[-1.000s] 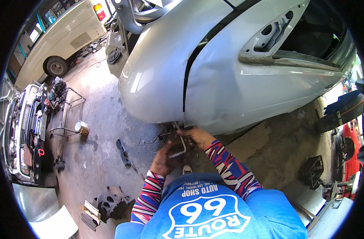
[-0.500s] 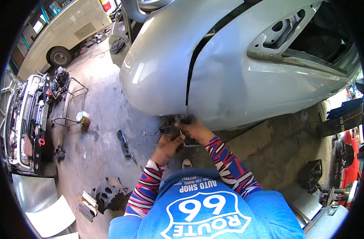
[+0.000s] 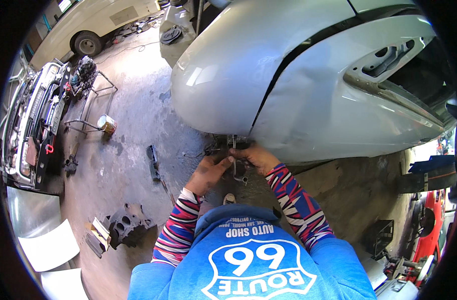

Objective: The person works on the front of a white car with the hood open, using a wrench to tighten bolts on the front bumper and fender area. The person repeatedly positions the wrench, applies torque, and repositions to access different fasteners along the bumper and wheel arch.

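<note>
Both my hands meet just below the lower edge of a silver car's fender (image 3: 223, 85), where it meets the door (image 3: 308, 110). My left hand (image 3: 209, 174) is closed, its thumb pressed against a thin metal L-shaped wrench (image 3: 234, 164). From the right, my right hand (image 3: 257, 157) curls its fingers on the same wrench higher up. The upper end of the shaft reaches the gap under the fender; what it meets there is too dark to make out. Its bent lower end points right, below my hands.
Left on the concrete floor lie a dark long part (image 3: 152, 162), a greasy metal casting (image 3: 128, 225) and a paint can (image 3: 106, 123) beside a metal stand (image 3: 91, 102). A truck front end (image 3: 36, 130) stands far left. A black crate (image 3: 379, 237) sits at right.
The view has shifted, so the car appears farther right. The wrench's bent end has swung and shows more clearly below my hands, which stay together on the wrench.
</note>
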A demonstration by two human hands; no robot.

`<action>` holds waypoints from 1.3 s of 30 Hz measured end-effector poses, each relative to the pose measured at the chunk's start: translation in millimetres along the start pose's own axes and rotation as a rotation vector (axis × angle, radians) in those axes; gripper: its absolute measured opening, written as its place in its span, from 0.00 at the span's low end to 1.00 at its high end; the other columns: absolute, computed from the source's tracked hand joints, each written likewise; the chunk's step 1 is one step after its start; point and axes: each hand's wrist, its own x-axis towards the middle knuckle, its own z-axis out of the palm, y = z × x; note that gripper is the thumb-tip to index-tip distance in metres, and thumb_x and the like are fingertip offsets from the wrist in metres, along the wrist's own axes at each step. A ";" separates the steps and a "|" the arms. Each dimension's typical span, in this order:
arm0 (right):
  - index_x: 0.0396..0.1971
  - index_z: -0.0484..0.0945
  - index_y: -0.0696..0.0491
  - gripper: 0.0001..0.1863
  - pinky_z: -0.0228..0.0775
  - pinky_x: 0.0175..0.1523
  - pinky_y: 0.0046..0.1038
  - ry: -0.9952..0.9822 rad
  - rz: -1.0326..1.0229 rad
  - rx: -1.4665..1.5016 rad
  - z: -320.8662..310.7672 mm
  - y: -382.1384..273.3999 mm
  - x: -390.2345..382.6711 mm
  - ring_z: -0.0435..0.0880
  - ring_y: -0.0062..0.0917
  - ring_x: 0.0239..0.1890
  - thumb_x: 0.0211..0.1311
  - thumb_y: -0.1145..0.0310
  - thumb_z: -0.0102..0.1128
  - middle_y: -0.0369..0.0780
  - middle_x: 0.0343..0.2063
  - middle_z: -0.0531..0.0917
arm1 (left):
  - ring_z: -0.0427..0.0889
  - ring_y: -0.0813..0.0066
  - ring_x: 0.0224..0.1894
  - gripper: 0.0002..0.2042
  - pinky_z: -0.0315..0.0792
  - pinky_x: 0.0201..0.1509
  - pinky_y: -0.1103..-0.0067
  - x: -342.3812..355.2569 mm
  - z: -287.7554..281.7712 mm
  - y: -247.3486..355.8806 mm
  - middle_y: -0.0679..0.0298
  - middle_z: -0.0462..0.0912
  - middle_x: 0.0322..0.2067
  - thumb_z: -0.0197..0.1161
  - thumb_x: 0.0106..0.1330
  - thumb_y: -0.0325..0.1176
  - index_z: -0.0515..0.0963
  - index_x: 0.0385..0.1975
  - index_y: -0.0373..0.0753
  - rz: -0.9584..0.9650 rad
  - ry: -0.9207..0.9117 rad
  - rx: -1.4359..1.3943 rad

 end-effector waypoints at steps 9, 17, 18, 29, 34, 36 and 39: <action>0.39 0.83 0.62 0.22 0.75 0.38 0.28 0.159 -0.191 0.065 6.1 14.2 6.8 0.82 0.24 0.35 0.51 0.62 0.79 0.41 0.37 0.86 | 0.84 0.57 0.38 0.27 0.76 0.44 0.71 4.0 -1.3 17.1 0.47 0.85 0.33 0.70 0.58 0.53 0.82 0.39 0.29 0.162 -0.077 0.381; 0.41 0.82 0.59 0.21 0.74 0.33 0.26 0.213 -0.145 -0.229 -2.1 8.6 1.3 0.82 0.23 0.34 0.58 0.56 0.73 0.40 0.32 0.85 | 0.79 0.59 0.28 0.18 0.73 0.38 0.68 31.7 24.1 -36.1 0.51 0.82 0.24 0.68 0.59 0.45 0.83 0.32 0.32 0.303 0.073 0.452; 0.41 0.82 0.58 0.21 0.73 0.31 0.25 0.217 -0.131 -0.352 -5.6 5.7 -0.3 0.82 0.23 0.33 0.59 0.55 0.72 0.40 0.31 0.84 | 0.78 0.64 0.25 0.16 0.73 0.36 0.70 33.4 22.7 -41.5 0.52 0.82 0.23 0.68 0.61 0.43 0.84 0.34 0.33 0.301 0.059 0.465; 0.34 0.82 0.53 0.14 0.57 0.22 0.21 0.115 0.066 0.097 -2.4 12.2 -4.0 0.67 0.15 0.17 0.57 0.59 0.74 0.30 0.22 0.77 | 0.78 0.75 0.35 0.20 0.73 0.42 0.74 28.2 1.7 -21.4 0.58 0.86 0.33 0.67 0.65 0.45 0.84 0.40 0.30 0.035 -0.215 0.086; 0.35 0.83 0.55 0.16 0.58 0.21 0.21 0.169 0.057 0.138 -7.6 25.9 8.2 0.68 0.17 0.17 0.54 0.61 0.77 0.33 0.24 0.79 | 0.79 0.73 0.33 0.22 0.73 0.40 0.72 28.3 -9.6 -5.5 0.57 0.85 0.29 0.70 0.62 0.49 0.84 0.38 0.31 0.096 -0.244 0.194; 0.35 0.83 0.55 0.16 0.58 0.21 0.21 0.216 0.112 0.183 -4.7 27.9 9.6 0.69 0.17 0.17 0.53 0.62 0.77 0.34 0.24 0.80 | 0.80 0.68 0.30 0.22 0.73 0.39 0.70 28.7 -0.2 -6.7 0.56 0.84 0.26 0.71 0.60 0.50 0.84 0.36 0.32 0.170 -0.191 0.355; 0.35 0.83 0.57 0.17 0.58 0.21 0.21 0.239 -0.003 0.216 4.8 24.9 5.6 0.71 0.16 0.20 0.53 0.62 0.78 0.34 0.23 0.80 | 0.84 0.54 0.32 0.26 0.76 0.40 0.66 27.1 24.4 -18.8 0.49 0.83 0.25 0.71 0.54 0.54 0.82 0.27 0.30 0.335 0.149 0.632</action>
